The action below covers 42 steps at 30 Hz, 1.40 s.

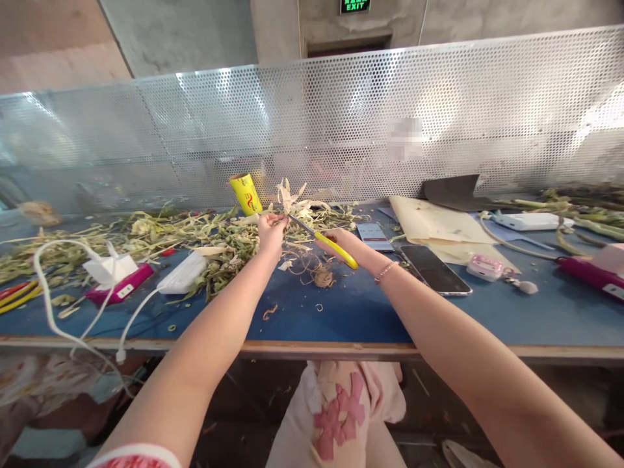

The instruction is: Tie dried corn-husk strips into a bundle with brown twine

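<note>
Over the middle of the table, my left hand [273, 229] is closed in a pinch on a pale dried flower [288, 195], its petals sticking up above the fingers. My right hand [340, 243] grips yellow-handled scissors [336, 247], whose blades point left and meet the flower close to my left fingertips. Whether the blades are apart or together I cannot tell. Just below lies a small ball of brown twine [322, 275] with loose loops. Dried leaves and stems [229, 244] are heaped around and left of my left hand.
A yellow roll [246, 194] stands tilted behind the heap. Left are a white power bank [182, 272], cables and a purple tissue pack [119, 284]. Right are two phones [435, 270], brown paper [433, 221] and a pink earphone case [484, 267]. A perforated metal screen [341, 123] borders the back.
</note>
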Each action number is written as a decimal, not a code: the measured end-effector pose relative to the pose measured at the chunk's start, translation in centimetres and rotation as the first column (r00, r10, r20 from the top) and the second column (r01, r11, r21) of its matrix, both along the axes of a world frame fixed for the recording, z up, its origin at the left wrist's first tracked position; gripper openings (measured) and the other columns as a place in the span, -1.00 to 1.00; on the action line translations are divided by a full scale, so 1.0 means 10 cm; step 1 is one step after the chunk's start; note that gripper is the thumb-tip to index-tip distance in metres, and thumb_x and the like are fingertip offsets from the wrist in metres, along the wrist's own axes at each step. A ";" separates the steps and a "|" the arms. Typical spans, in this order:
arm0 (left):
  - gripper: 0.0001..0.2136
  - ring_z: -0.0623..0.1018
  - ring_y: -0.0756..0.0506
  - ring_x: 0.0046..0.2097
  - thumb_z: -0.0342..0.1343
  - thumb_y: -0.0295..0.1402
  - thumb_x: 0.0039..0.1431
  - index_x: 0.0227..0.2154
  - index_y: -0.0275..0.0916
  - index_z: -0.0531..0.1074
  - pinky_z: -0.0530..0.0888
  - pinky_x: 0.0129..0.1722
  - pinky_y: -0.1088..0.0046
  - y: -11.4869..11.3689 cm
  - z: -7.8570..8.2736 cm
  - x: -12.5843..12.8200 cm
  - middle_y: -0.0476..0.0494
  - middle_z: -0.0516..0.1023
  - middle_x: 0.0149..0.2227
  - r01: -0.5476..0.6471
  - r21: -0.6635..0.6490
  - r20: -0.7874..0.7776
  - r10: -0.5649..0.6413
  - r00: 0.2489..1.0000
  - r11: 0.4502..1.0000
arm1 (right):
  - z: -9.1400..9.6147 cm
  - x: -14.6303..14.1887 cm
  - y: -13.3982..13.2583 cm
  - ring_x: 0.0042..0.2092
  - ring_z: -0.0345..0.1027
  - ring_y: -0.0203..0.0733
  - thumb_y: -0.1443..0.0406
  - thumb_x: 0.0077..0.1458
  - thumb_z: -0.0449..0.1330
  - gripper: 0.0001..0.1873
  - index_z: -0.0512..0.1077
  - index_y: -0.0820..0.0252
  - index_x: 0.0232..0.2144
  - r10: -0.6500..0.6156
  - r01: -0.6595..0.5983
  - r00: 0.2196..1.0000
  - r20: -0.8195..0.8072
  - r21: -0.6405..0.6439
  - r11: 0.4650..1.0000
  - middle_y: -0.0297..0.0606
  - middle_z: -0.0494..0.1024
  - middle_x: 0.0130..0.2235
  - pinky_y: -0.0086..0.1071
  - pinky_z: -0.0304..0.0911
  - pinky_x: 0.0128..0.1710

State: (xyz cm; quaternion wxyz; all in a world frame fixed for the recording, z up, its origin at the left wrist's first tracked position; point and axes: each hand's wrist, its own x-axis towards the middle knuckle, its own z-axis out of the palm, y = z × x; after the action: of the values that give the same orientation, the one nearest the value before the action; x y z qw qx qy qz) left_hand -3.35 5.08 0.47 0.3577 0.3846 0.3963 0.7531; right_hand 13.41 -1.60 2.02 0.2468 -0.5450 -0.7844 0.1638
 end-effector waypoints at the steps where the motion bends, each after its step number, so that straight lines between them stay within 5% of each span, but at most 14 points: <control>1: -0.70 0.48 0.06 -0.48 0.15 -0.60 -0.26 -0.49 -0.22 0.16 0.36 -0.44 0.53 -0.01 0.01 0.00 0.06 0.44 -0.48 0.000 -0.003 0.001 0.000 1.000 1.000 | -0.01 0.00 0.02 -0.54 0.19 -0.36 0.19 0.05 0.07 -0.74 0.29 0.23 -0.58 -0.038 0.035 0.997 0.063 0.047 0.998 -0.34 0.33 -0.60 -0.47 0.00 -0.52; 5: -0.71 0.47 0.06 -0.50 0.15 -0.61 -0.25 -0.49 -0.22 0.16 0.36 -0.46 0.53 -0.04 0.03 0.02 0.05 0.44 -0.49 0.007 -0.007 0.006 -0.007 1.000 1.000 | -0.05 0.02 0.04 -0.46 0.28 -0.27 0.24 0.08 0.04 -0.82 0.35 0.23 -0.44 -0.023 -0.008 0.984 0.174 0.175 0.985 -0.21 0.45 -0.49 -0.44 0.01 -0.48; 13: -0.71 0.50 0.05 -0.48 0.14 -0.58 -0.17 -0.46 -0.21 0.13 0.42 -0.34 0.47 0.00 0.00 0.03 0.10 0.40 -0.53 0.076 0.022 0.078 -0.078 0.994 0.997 | -0.11 0.06 0.07 -0.26 0.39 -0.10 0.27 0.14 -0.03 -0.79 0.29 0.30 -0.24 -0.105 0.075 0.979 0.175 0.171 0.982 -0.03 0.51 -0.30 -0.39 0.12 -0.35; 23: -0.76 0.47 0.09 -0.52 0.09 -0.55 -0.04 -0.42 -0.20 0.12 0.44 -0.43 0.50 0.07 -0.02 -0.03 0.06 0.40 -0.46 0.053 -0.051 0.113 -0.047 0.992 0.997 | -0.18 0.16 0.11 -0.16 0.36 -0.01 0.13 0.09 -0.03 -0.61 0.23 0.29 -0.13 -0.087 0.042 0.982 0.165 0.258 0.965 -0.02 0.46 -0.17 -0.31 0.19 -0.24; 32: -0.74 0.46 0.09 -0.50 0.13 -0.54 -0.07 -0.46 -0.20 0.11 0.41 -0.32 0.49 0.09 -0.04 -0.07 0.12 0.31 -0.51 0.012 0.044 0.076 -0.016 0.997 0.999 | -0.08 0.10 -0.03 -0.11 0.35 -0.04 0.10 0.04 0.03 -0.59 0.25 0.21 -0.10 -0.141 0.078 0.965 0.223 0.268 0.960 -0.08 0.43 -0.08 -0.30 0.22 -0.22; 42: -0.73 0.42 0.10 -0.50 0.19 -0.51 -0.14 -0.47 -0.22 0.15 0.35 -0.44 0.57 0.14 -0.11 -0.10 0.07 0.38 -0.51 -0.032 0.020 -0.037 0.033 0.999 0.999 | -0.05 0.08 -0.06 -0.09 0.35 -0.04 0.13 0.06 0.04 -0.60 0.27 0.23 -0.10 -0.157 0.081 0.957 0.244 0.297 0.952 -0.07 0.42 -0.06 -0.31 0.23 -0.22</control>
State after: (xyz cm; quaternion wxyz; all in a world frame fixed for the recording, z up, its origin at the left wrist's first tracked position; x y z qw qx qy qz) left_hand -4.39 6.45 -0.60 0.3341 0.3956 0.4020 0.7552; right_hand 14.17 -2.20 1.51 0.2248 -0.5675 -0.7911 -0.0399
